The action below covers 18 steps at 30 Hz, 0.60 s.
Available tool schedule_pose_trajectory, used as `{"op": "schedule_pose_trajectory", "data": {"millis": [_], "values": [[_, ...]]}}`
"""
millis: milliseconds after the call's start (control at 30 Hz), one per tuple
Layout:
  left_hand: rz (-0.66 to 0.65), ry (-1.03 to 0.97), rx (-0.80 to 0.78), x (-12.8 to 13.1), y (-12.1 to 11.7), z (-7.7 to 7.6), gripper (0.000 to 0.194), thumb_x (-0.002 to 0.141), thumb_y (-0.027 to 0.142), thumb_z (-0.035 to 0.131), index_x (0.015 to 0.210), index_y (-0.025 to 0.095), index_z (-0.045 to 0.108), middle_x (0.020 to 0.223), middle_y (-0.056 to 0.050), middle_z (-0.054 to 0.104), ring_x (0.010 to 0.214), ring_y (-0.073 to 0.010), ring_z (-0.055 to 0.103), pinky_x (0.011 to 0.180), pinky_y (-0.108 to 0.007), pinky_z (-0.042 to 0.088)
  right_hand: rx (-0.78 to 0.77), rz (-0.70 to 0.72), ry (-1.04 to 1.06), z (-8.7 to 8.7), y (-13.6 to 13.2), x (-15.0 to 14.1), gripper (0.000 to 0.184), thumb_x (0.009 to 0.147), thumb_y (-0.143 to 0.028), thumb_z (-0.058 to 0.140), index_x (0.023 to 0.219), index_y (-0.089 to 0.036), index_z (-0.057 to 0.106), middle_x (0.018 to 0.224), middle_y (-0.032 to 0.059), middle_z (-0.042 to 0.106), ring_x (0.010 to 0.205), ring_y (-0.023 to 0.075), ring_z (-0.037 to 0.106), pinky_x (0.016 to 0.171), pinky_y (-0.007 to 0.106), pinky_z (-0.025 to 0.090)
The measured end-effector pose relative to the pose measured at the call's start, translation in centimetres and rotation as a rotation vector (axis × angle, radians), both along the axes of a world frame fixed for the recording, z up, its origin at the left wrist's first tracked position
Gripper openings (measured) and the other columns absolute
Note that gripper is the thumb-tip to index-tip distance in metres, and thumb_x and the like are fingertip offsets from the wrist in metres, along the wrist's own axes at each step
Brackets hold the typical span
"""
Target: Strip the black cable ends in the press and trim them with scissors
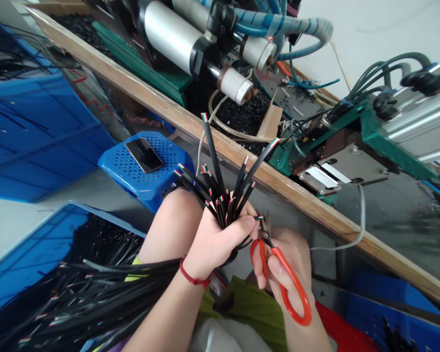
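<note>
My left hand (220, 239) is closed round a bunch of black cables (223, 200) above my lap. Their cut ends fan upward and show small red, green and white wire tips. One cable end sticks out sideways by my left thumb, at the blades of a pair of scissors (291, 286) with orange handles. My right hand (275, 274) holds these scissors, its fingers through the handle loops. Whether the blades touch that cable end I cannot tell. A thick bundle of more black cables (143, 278) lies to the left, beneath my left forearm.
A wooden-edged workbench (161, 110) carries pneumatic cylinders (172, 36), black scraps (238, 115) and a green-framed machine (352, 146). On a blue stool (117, 164) lies a phone (144, 154). Blue crates (40, 127) stand at the left, a blue bin (385, 318) at the lower right.
</note>
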State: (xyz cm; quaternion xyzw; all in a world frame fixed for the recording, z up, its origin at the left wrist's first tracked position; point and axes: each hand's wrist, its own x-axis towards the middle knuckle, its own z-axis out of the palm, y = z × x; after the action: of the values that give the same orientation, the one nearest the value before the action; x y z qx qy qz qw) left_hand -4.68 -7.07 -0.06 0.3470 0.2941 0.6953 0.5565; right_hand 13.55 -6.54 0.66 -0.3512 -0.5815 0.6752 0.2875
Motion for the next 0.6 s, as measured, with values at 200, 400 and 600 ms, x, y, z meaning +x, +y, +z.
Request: {"op": "schedule_pose_trajectory", "data": {"millis": [200, 400, 600], "values": [[0.029, 0.037, -0.012, 0.0, -0.2, 0.0, 0.028, 0.099, 0.017, 0.074, 0.072, 0.022, 0.073, 0.07, 0.002, 0.066, 0.062, -0.012, 0.055, 0.06, -0.028, 0.04, -0.089, -0.094, -0.104, 1.2, -0.6, -0.5, 0.072, 0.096, -0.083, 0.079, 0.071, -0.017, 0.071, 0.054, 0.0018, 0.061, 0.046, 0.0092, 0.047, 0.051, 0.026, 0.028], [0.04, 0.029, -0.014, 0.1, 0.1, -0.1, 0.029, 0.099, 0.016, 0.074, 0.071, 0.023, 0.073, 0.066, 0.003, 0.064, 0.061, -0.0126, 0.056, 0.059, -0.028, 0.04, -0.102, -0.135, -0.113, 1.8, -0.9, -1.0, 0.075, 0.092, -0.086, 0.083, 0.067, -0.017, 0.069, 0.052, 0.0001, 0.059, 0.046, 0.0085, 0.045, 0.053, 0.026, 0.029], [0.047, 0.037, -0.027, 0.1, 0.0, 0.0, 0.026, 0.097, 0.015, 0.073, 0.071, 0.022, 0.074, 0.068, 0.002, 0.066, 0.057, -0.0109, 0.052, 0.057, -0.027, 0.038, -0.122, -0.142, -0.129, 1.8, -1.2, -1.0, 0.073, 0.092, -0.085, 0.082, 0.068, -0.017, 0.07, 0.052, 0.0002, 0.059, 0.047, 0.008, 0.041, 0.054, 0.026, 0.03]]}}
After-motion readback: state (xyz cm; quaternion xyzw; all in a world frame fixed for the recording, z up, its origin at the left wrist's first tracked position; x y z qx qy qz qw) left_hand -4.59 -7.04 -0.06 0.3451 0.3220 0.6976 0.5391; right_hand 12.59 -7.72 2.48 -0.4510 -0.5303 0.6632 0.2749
